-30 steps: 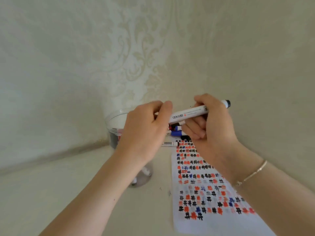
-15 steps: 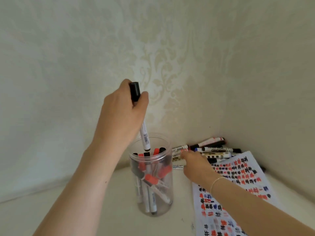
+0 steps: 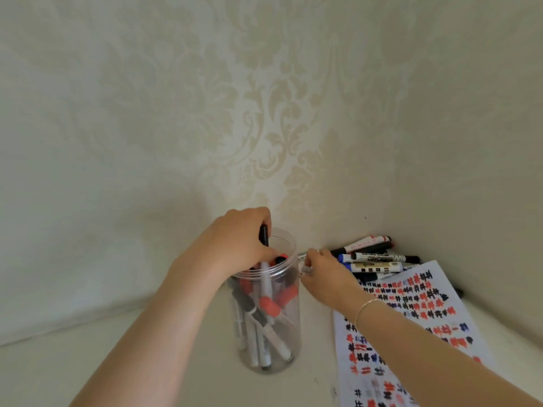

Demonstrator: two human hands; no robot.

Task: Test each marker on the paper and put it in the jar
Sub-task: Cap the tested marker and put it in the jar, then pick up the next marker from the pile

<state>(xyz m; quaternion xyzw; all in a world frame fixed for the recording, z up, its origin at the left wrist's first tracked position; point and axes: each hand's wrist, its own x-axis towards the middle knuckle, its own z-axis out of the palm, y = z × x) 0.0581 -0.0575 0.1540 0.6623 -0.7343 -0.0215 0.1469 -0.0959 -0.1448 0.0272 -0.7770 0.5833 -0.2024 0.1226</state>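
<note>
Pale tabletop (image 3: 123, 362) in a corner of damask-papered wall (image 3: 264, 113). Clear jar (image 3: 269, 324) at centre, full of capped markers. Left hand (image 3: 238, 245) over its mouth, grip curled round a black-capped marker (image 3: 265, 259) lowered upright inside. Right hand (image 3: 326, 271) beside the jar, pinching a marker from the loose pile (image 3: 373, 257). Marked paper (image 3: 411, 318) under the right forearm.

Jar as the centre of the bench
The paper (image 3: 411, 312) lies right of the jar (image 3: 269, 318); loose markers (image 3: 373, 257) lie behind the paper, in the corner.
</note>
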